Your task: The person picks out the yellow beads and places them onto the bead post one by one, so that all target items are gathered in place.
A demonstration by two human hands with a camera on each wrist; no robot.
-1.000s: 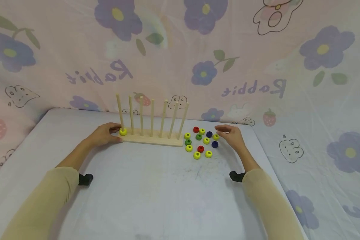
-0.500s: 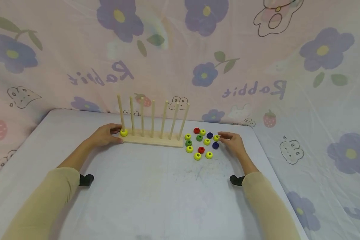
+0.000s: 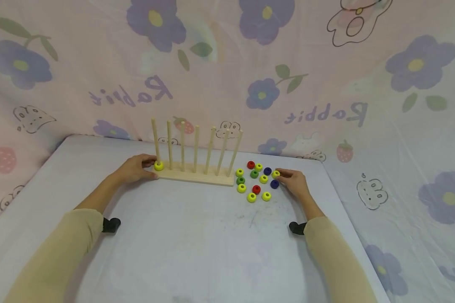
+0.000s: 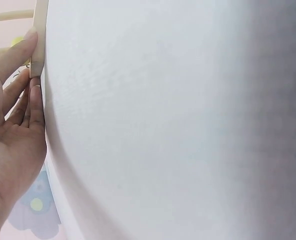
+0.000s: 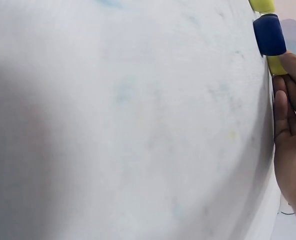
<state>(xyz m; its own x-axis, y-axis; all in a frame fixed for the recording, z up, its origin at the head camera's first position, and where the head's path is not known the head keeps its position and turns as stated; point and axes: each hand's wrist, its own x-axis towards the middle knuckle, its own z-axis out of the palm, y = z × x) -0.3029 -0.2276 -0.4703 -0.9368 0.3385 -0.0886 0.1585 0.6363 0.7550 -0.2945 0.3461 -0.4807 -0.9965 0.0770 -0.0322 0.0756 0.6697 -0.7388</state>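
- Pinched between thumb and fingers of the right hand (image 3: 295, 184): a yellow bead (image 3: 275, 174), right of centre in the frame, at the right edge of the loose beads (image 3: 254, 174).
- Gripped at its end by thumb and fingers of the left hand (image 3: 136, 169), left of centre: a wooden pegboard (image 3: 197, 178), with a threaded bead (image 3: 159, 166) low on its leftmost peg.
- At risk of popping loose, if squeezed off-centre on its rounded side: the pinched bead.
- Liable to be knocked rolling by a sideways lift, being crowded just below the fingertips: a dark blue bead (image 3: 274, 184).
- Liable to skew, if pulled at one end only: the pegboard.
- Against one second earlier: closed onto the bead at right instead of poised with fingers apart; unchanged at the pegboard's end; shifted slightly rightward overall, probably by a turn of the head camera.
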